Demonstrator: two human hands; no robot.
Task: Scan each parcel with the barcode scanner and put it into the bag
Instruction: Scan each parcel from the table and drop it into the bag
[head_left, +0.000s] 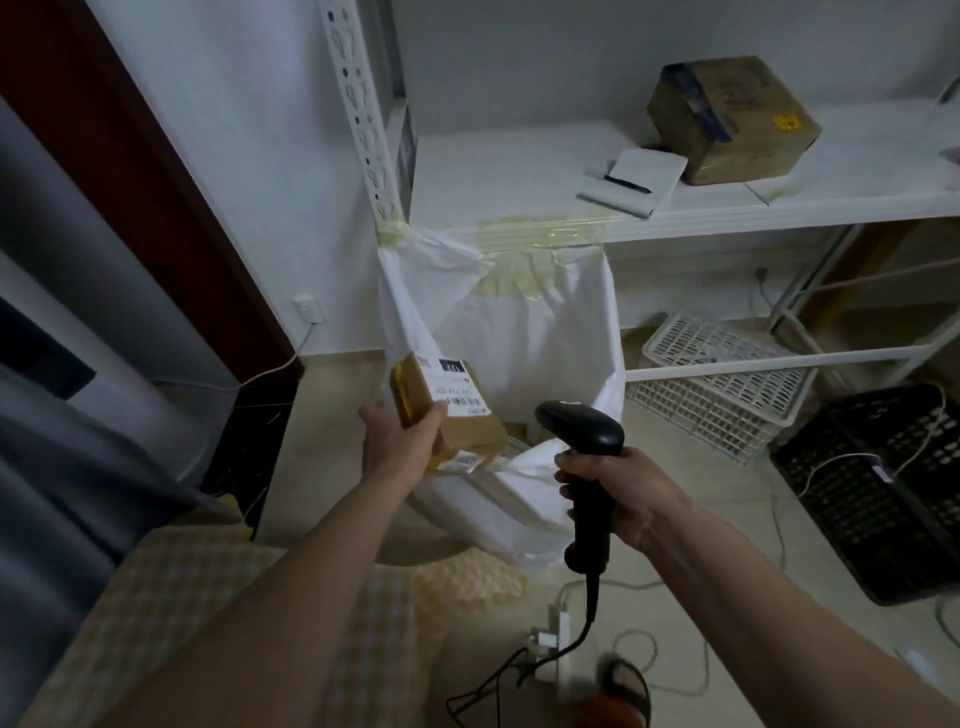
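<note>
A small cardboard parcel (441, 405) is held in the left hand (400, 441), fingers curled round its lower left edge, label with barcode turned up. The parcel is kept over the near rim of the open white bag (545, 322), which is taped to the shelf (519, 176) edge beyond the left grip. More parcels (467, 457) are seen inside the bag, just below the held one. The black barcode scanner (587, 457) is gripped by its handle in the right hand (618, 493), head pointed away toward the bag, just right of the held parcel. Its cable (571, 639) is run down to the floor below the right grip. On the shelf, well beyond both grips, a brown box (732, 119) and a white mailer (631, 179) are set.
</note>
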